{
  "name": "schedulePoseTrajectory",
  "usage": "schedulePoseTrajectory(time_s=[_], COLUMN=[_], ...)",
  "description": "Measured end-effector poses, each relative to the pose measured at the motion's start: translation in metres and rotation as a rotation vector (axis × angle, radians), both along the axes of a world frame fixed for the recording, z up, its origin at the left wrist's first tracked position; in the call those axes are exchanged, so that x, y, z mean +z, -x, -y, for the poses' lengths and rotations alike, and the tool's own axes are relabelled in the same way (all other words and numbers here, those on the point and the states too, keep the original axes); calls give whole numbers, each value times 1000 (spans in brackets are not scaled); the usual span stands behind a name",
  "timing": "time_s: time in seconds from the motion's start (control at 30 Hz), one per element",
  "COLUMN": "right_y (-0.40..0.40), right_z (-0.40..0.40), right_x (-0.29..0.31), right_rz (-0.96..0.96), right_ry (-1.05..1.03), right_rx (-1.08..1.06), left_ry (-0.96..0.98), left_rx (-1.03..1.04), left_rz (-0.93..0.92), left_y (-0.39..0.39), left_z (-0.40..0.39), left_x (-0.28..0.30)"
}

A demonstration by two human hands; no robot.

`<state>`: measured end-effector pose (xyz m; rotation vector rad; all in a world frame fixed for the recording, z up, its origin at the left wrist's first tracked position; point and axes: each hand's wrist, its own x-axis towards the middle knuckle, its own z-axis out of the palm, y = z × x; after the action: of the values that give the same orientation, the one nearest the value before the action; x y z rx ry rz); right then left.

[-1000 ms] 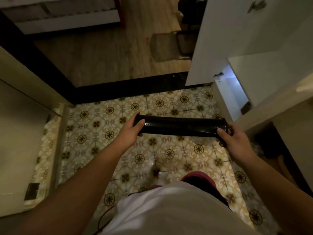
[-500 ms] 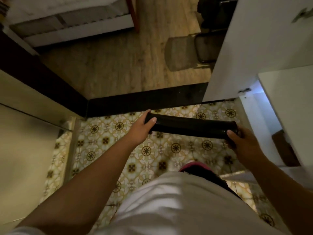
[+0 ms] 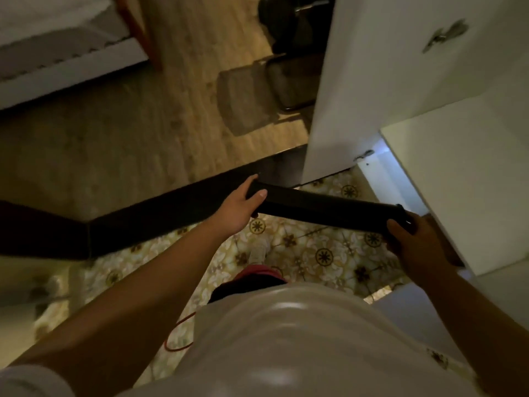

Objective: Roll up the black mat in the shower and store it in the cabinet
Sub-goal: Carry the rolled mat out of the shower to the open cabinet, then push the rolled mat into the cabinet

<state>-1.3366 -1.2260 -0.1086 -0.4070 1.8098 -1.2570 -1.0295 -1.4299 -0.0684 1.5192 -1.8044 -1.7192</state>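
Observation:
The black mat (image 3: 323, 209) is rolled into a tight tube and held level above the patterned tile floor. My left hand (image 3: 240, 204) grips its left end, thumb on top. My right hand (image 3: 412, 239) grips its right end, close to the white cabinet (image 3: 446, 181) at the right. The cabinet's door (image 3: 380, 81) stands open towards the doorway, and the opening behind it shows a lit white inner wall. The right end of the roll sits just in front of that opening.
A dark threshold (image 3: 171, 207) separates the tiles (image 3: 323, 253) from a wood floor (image 3: 143, 124). A bed frame (image 3: 71, 67) stands at the upper left, a chair (image 3: 286, 81) beyond the door. A red cord (image 3: 174, 336) lies on the tiles near my body.
The view has shifted forward and right, towards the cabinet. The rolled mat, still in both hands, has moved closer to the cabinet opening and now tilts down to the right.

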Motion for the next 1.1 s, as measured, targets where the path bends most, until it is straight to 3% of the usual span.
schedulePoseTrajectory(time_s=[0.17, 0.3, 0.5, 0.63, 0.93, 1.1], right_y=[2, -10, -37, -33, 33, 78], right_z=[4, 5, -3, -8, -23, -10], right_x=[6, 12, 6, -3, -35, -87], right_rz=[1, -31, -3, 2, 87, 174], right_ry=[-10, 11, 10, 0, 21, 9], right_rx=[-285, -487, -770, -887, -1008, -1039], left_ry=[-106, 27, -77, -27, -96, -169], left_rx=[-197, -478, -709, -863, -925, -890], left_rz=[-40, -8, 22, 55, 78, 178], left_y=[71, 124, 209, 261, 357, 401], left_z=[76, 113, 143, 144, 125, 137], left_x=[-10, -10, -12, -20, -50, -104])
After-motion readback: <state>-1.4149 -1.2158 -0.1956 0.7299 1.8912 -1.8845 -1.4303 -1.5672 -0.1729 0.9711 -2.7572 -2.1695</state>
